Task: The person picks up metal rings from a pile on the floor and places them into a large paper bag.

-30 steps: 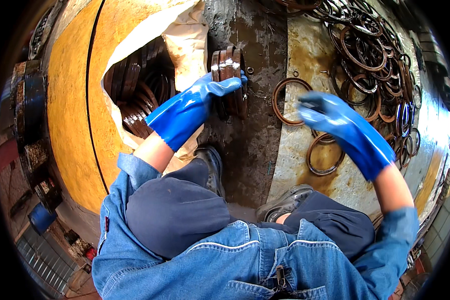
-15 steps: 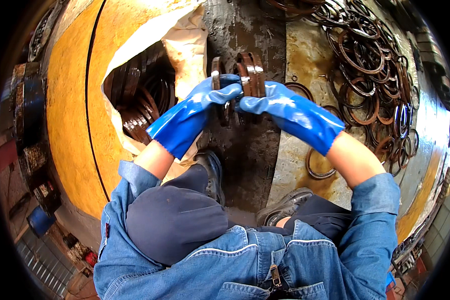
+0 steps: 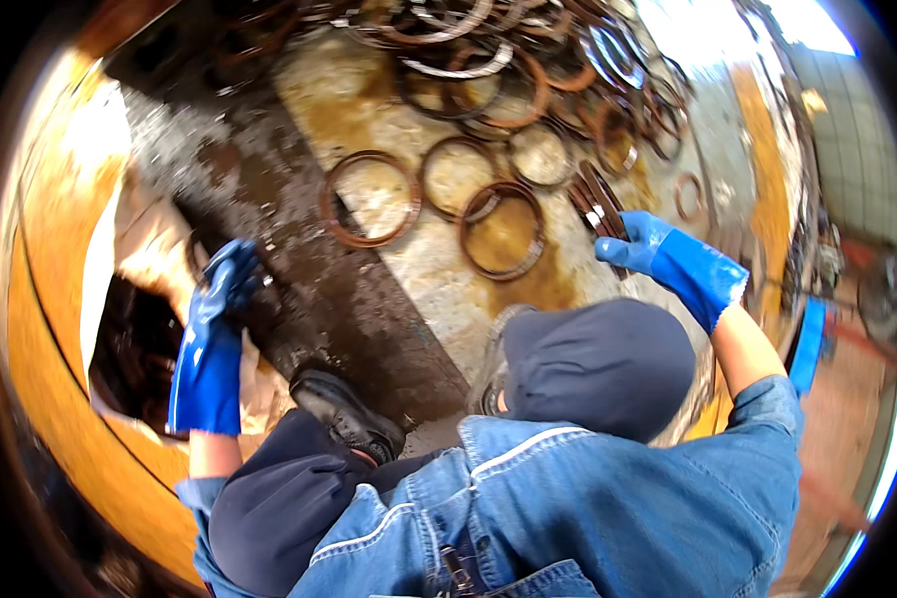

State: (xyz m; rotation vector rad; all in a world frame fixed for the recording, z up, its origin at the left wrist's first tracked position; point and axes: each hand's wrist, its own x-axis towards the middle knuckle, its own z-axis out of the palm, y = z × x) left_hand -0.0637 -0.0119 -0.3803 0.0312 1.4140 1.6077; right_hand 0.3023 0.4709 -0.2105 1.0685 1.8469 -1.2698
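My right hand [image 3: 640, 242], in a blue rubber glove, is closed on a small stack of brown oily rings [image 3: 596, 199] seen nearly edge-on, thumb at the near side. On the left, my other gloved hand [image 3: 227, 282] is beside the mouth of a pale sack [image 3: 154, 234]. Its fingers are curled and smeared by motion; something dark shows around them, too unclear against the dark floor to name. Inside the sack, dark contents [image 3: 135, 334] are hard to make out. Between my hands, flat brown rings [image 3: 501, 231] lie on the pale floor sheet.
Beyond them spreads a large heap of rings [image 3: 528, 85], reaching the far edge. A single ring [image 3: 689, 196] lies apart to the right. My black shoe [image 3: 347, 411] stands on the dark oily floor strip [image 3: 269, 189]. A yellow board [image 3: 55, 269] runs along the left.
My hands have parted: the right has swung far right with rings in it, the left has gone toward the sack. My view has turned right, bringing the loose rings to the middle.
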